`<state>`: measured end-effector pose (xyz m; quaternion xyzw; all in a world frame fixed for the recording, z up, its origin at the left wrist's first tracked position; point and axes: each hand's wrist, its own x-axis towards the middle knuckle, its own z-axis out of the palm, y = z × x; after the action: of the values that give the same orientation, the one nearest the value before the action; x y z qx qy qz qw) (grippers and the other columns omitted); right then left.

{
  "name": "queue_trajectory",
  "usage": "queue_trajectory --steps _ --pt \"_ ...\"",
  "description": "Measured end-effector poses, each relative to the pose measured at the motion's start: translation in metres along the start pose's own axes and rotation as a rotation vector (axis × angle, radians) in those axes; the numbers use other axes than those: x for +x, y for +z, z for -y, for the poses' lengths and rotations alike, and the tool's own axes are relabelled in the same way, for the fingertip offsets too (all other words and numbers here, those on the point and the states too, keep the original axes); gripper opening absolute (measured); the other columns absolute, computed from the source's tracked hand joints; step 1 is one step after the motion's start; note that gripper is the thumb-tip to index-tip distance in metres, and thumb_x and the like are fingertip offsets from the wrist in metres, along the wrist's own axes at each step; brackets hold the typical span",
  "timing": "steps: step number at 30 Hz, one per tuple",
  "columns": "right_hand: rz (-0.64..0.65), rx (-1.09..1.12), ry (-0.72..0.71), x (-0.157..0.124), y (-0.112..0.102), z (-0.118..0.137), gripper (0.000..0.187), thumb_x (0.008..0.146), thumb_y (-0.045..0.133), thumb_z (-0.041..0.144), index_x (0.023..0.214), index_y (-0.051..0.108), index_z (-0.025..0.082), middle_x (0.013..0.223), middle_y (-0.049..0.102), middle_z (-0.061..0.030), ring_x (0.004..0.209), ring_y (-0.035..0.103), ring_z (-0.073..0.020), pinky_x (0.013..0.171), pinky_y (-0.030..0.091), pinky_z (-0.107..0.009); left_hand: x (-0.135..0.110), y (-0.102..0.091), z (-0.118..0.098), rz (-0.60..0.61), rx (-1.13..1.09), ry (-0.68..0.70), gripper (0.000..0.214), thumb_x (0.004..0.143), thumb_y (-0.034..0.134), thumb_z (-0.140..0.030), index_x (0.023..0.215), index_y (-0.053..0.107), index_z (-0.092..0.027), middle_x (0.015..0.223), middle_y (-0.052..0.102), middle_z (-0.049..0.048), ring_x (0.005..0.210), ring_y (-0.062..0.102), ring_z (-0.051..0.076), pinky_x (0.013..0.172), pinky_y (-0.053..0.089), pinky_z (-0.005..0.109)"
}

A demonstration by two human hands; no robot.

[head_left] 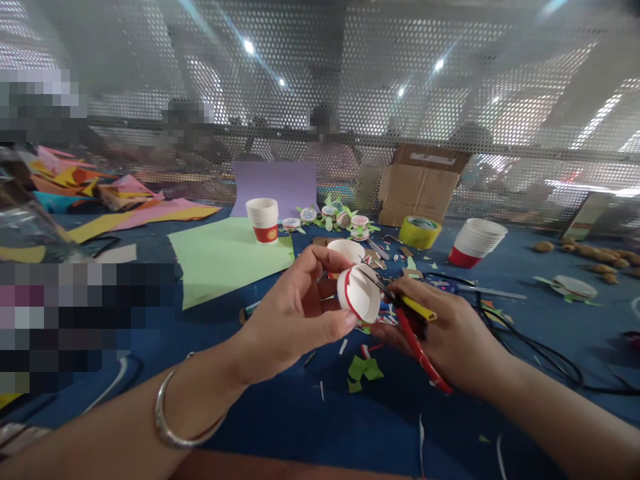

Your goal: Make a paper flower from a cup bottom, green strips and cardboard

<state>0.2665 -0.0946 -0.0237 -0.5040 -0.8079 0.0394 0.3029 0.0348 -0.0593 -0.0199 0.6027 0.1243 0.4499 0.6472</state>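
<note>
In the head view, my left hand [300, 307] pinches a cut-down white paper cup bottom [367, 303] with a red strip along its edge, tilted so its inside faces me. My right hand [440, 320] grips red-handled scissors [423, 357], whose blades reach the cup's rim; whether they bite into the paper I cannot tell. A short yellow stick-like piece [419, 308] also juts from the right hand. Behind the left fingers stands another white paper cup [346, 249], partly hidden. Green paper scraps [365, 370] and white slivers lie below the hands.
Stacked paper cups [263, 220] stand on green paper [220, 257]; another stack [477, 241] is at right. Small paper turtles [333, 215], yellow tape [420, 232] and a cardboard box [420, 187] sit at the back. A black cable [540, 350] runs right. Coloured paper [145, 217] lies left.
</note>
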Motion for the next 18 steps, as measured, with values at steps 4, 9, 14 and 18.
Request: queue_trajectory --steps 4,9,14,18 --pt "-0.019 -0.031 -0.025 -0.003 -0.002 -0.001 0.018 0.094 0.061 0.039 0.097 0.059 0.021 0.080 0.067 -0.0027 0.064 0.060 -0.0157 0.059 0.046 -0.027 -0.002 0.005 -0.005 -0.018 0.011 -0.067 0.039 0.082 0.078 -0.015 0.111 0.052 -0.023 0.106 0.060 0.0008 0.092 0.060 0.010 0.076 0.050 0.020" --pt "-0.070 -0.067 -0.083 -0.004 -0.006 0.003 0.020 0.096 0.059 0.037 0.086 0.058 0.021 0.069 0.064 -0.0005 0.055 0.053 -0.0124 0.053 0.040 -0.024 -0.003 0.009 -0.008 -0.065 0.011 -0.098 0.039 0.079 0.080 -0.019 0.108 0.054 -0.021 0.101 0.062 0.0012 0.085 0.060 0.011 0.068 0.047 0.020" --pt "-0.087 -0.133 -0.148 -0.004 -0.007 0.003 0.024 0.099 0.054 0.035 0.082 0.060 0.019 0.064 0.064 -0.0002 0.050 0.053 -0.0126 0.050 0.038 -0.025 -0.002 0.010 -0.009 -0.087 -0.016 -0.129 0.042 0.076 0.083 -0.022 0.108 0.056 -0.020 0.104 0.063 0.0024 0.087 0.061 0.012 0.073 0.049 0.022" --pt "-0.097 -0.226 -0.186 -0.006 -0.007 -0.003 0.025 0.099 0.052 0.033 0.081 0.062 0.019 0.060 0.064 0.0000 0.047 0.054 -0.0137 0.048 0.036 -0.026 -0.002 0.012 -0.011 -0.121 -0.051 -0.166 0.038 0.075 0.083 -0.022 0.104 0.059 -0.019 0.102 0.065 0.0025 0.086 0.061 0.013 0.074 0.049 0.023"
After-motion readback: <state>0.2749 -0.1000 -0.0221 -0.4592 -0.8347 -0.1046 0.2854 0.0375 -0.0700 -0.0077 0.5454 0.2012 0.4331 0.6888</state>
